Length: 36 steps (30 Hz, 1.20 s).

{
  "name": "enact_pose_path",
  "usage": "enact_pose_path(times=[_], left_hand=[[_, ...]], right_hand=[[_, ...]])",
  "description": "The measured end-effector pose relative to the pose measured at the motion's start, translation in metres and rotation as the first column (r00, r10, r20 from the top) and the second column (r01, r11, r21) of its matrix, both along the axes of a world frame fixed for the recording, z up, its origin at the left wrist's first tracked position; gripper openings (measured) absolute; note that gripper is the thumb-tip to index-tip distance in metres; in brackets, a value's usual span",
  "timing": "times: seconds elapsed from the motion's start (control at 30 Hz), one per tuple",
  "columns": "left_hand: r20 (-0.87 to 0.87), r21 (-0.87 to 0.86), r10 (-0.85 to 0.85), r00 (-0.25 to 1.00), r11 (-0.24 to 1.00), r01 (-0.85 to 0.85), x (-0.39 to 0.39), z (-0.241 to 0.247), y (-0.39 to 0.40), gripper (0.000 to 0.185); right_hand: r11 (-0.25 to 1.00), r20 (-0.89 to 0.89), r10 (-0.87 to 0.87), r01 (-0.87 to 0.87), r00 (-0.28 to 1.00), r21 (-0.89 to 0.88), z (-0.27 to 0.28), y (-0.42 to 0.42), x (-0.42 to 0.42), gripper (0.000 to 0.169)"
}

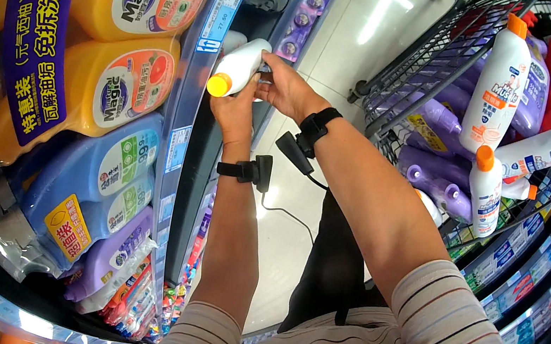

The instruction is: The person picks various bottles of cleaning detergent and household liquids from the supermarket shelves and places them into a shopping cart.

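Observation:
A white plastic bottle with a yellow-orange cap (242, 66) is held tilted in front of a lower shelf. My left hand (233, 112) grips it from below, near the cap end. At its right side, my right hand (288, 86) touches the bottle near its base with the fingertips. Both wrists wear black straps with small devices and a cable. Part of another white bottle (233, 40) shows behind the held one, on the lower shelf. What my fingers cover on the held bottle's far side is hidden.
Left, an upper shelf holds large yellow cleaner bottles (134, 81), blue bottles (94, 166) and a purple bottle (112, 260), behind a price-tag rail (178, 141). Right stands a wire shopping cart (419, 70) with purple bottles (434, 110) and white Mr Muscle bottles (498, 93). Purple packs (303, 21) line the low shelf.

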<state>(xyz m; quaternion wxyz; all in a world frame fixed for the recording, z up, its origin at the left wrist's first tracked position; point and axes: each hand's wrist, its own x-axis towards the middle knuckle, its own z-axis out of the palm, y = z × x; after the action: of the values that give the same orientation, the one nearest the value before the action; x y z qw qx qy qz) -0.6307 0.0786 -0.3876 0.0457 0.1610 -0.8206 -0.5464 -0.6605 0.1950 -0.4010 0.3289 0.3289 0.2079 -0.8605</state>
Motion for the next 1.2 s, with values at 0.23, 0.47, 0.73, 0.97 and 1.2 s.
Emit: enact_pose_path(times=[0.23, 0.47, 0.73, 0.97, 1.2], left_hand=[[-0.067, -0.141, -0.022, 0.998, 0.990, 0.013, -0.003, -0.004, 0.004, 0.050], [0.089, -0.035, -0.115, 0.989, 0.992, 0.118, 0.008, 0.006, 0.010, 0.060], [0.196, 0.164, -0.054, 0.979, 0.986, 0.022, 0.006, 0.005, 0.006, 0.047], [0.266, 0.082, 0.071, 0.961, 0.992, -0.096, -0.010, 0.018, -0.010, 0.042], [0.198, 0.166, 0.041, 0.979, 0.983, -0.074, -0.021, 0.045, -0.002, 0.048]], right_hand=[[1.000, -0.010, -0.001, 0.001, 1.000, -0.006, 0.012, 0.009, -0.007, 0.056], [0.992, -0.051, 0.016, -0.009, 0.999, 0.123, 0.013, 0.023, 0.027, 0.060], [0.976, 0.024, 0.072, -0.075, 0.997, 0.206, -0.004, 0.017, 0.033, 0.063], [0.959, -0.025, 0.131, -0.121, 0.991, 0.255, 0.018, 0.003, 0.012, 0.053], [0.988, -0.100, 0.049, -0.034, 0.994, 0.152, 0.019, -0.009, -0.001, 0.053]])
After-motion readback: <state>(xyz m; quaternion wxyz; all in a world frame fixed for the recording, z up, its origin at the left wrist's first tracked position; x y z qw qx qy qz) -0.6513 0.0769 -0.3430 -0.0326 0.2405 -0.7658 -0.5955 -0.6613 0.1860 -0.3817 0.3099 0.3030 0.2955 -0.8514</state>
